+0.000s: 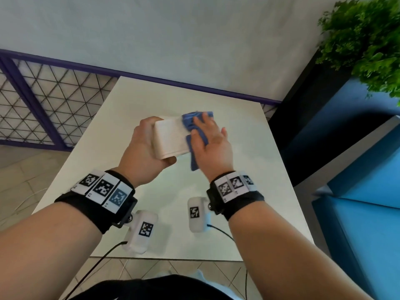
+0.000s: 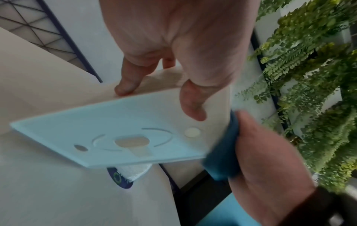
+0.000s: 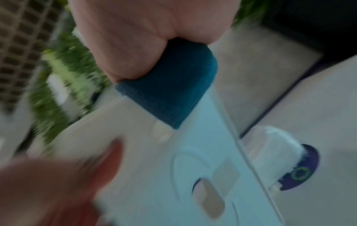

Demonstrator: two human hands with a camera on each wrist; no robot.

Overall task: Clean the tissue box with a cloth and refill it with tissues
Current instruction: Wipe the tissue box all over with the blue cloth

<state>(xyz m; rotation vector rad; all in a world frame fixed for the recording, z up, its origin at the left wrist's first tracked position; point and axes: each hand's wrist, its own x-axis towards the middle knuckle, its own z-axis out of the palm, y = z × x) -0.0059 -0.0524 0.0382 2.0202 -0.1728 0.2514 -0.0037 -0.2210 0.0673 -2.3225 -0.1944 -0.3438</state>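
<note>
My left hand grips the left end of a white tissue box and holds it above the white table. My right hand lies with straight, spread fingers on a blue cloth, pressing it against the box's right end. One corner of the cloth hangs down. The left wrist view shows the box's underside with cut-outs, my thumb on it, and the cloth wrapped round its edge. A wrapped tissue pack with a purple end lies on the table below, and this pack also shows in the blurred right wrist view.
A green plant in a black planter stands at the right, with blue furniture close to the table's right edge. A purple-framed lattice fence runs behind on the left. The wall is right behind the table.
</note>
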